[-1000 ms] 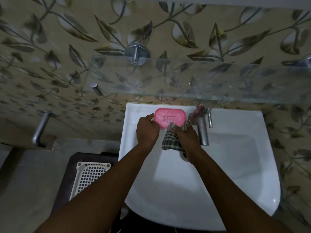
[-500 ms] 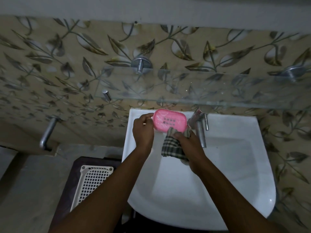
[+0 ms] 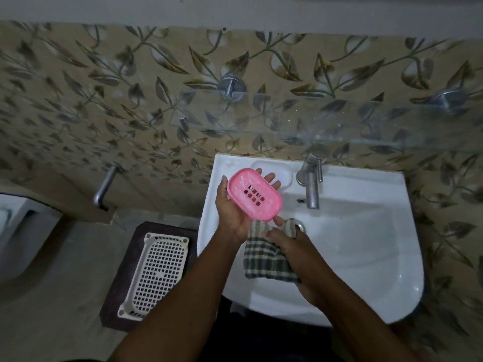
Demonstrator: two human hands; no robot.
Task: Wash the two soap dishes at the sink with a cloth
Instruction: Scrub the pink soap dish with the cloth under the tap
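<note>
Pink soap dish (image 3: 254, 197), white-smeared, held in left hand (image 3: 232, 215) | right hand (image 3: 295, 252) grips cloth (image 3: 264, 259)

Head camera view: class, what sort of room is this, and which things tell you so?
Most likely a home bathroom: a white sink with a metal tap, leaf-patterned wall tiles behind it, and what looks like a toilet at the left edge.

Fig. 1, as I view it. Beyond the right hand (image 3: 300, 257): steel tap (image 3: 311, 188). Above it: glass shelf (image 3: 339, 126) on round mounts (image 3: 231, 88), against leaf-patterned tiles (image 3: 104, 100). Left of the left hand (image 3: 234, 212), lower: white basket (image 3: 156, 270) lying on a dark stool (image 3: 121, 278). Farther left: wall spout (image 3: 105, 185).
</note>
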